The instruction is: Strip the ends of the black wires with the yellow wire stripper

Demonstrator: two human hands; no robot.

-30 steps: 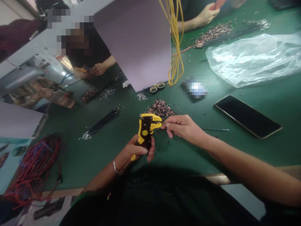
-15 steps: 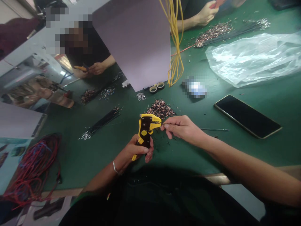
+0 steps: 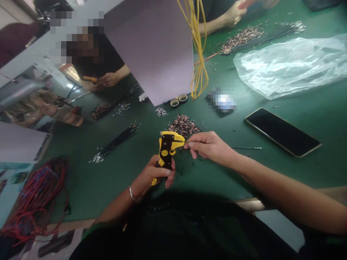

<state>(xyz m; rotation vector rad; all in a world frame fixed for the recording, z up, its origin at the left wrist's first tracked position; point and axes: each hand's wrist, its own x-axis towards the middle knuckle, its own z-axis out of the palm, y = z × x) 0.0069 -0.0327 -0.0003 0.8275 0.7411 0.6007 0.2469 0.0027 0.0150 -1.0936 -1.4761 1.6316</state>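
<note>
Left hand: wrapped around the handles of the yellow-black stripping tool, thumb across the grip, fingers curled underneath.
Tool: held upright over the green tabletop, mouth pointing right, jaws nearly together at the wire end.
Right hand: thumb and forefinger pressed together, pinching a thin dark wire right at the tool mouth. Exact contact inside the jaws: cannot tell, too small.
Long strand: emerges from behind the right forearm, silvery tip to the right. Looks like the same wire, link hidden by the hand.
Offcuts: heap of short copper and black pieces just beyond the tool, more dark bits scattered below the tool mouth.
Wire bundle: lies left of the tool, silvery ends toward the near left, coppery ends at the far right.
Done: judging by the heap, plenty of ends already cut or bared.
Left: current end at the mouth, apparently mid-bite, not free of the tool. Total remaining: cannot tell; bundle status unclear too.
Nearby: small silvery pile and two tape rolls beyond the heap, phone well off to the right, clear plastic bag further back.
</note>
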